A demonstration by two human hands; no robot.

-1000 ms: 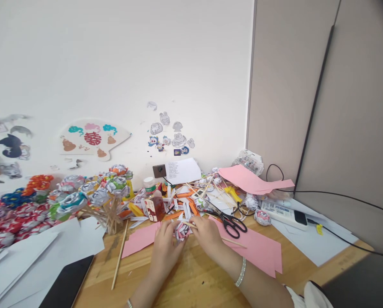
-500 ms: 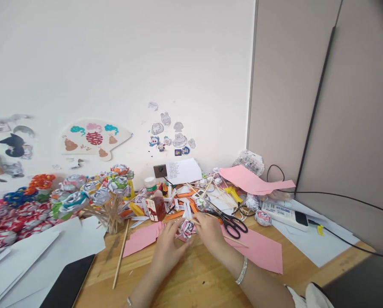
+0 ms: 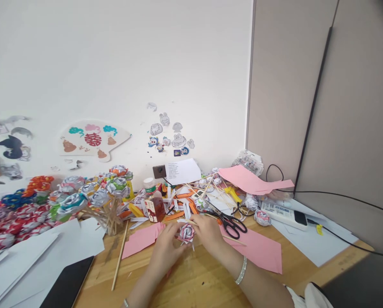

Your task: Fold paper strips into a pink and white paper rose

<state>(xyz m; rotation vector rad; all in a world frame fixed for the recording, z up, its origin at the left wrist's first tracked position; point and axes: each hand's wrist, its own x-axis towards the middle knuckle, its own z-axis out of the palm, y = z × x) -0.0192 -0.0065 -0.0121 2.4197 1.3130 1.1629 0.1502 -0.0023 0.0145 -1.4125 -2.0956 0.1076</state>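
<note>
A small rolled paper rose (image 3: 187, 232), white with red print, sits between both my hands just above the wooden desk (image 3: 194, 282). My left hand (image 3: 166, 248) pinches its left side with the fingertips. My right hand (image 3: 209, 233) closes round its right side; a silver bracelet (image 3: 241, 271) is on that wrist. A thin wooden stick (image 3: 233, 240) runs out from under my right hand to the right. Pink paper sheets (image 3: 258, 252) lie under and beside the hands.
Black-handled scissors (image 3: 230, 223) lie just right of my right hand. A glue bottle (image 3: 153, 204) stands behind the hands among paper strips and sticks. Finished paper roses on sticks (image 3: 91, 194) pile at the left. A long stick (image 3: 120, 255), a dark tablet (image 3: 66, 284), a cable (image 3: 339, 197).
The paper rose has been turned between my fingers and now faces more toward me. Both hands stay in nearly the same place.
</note>
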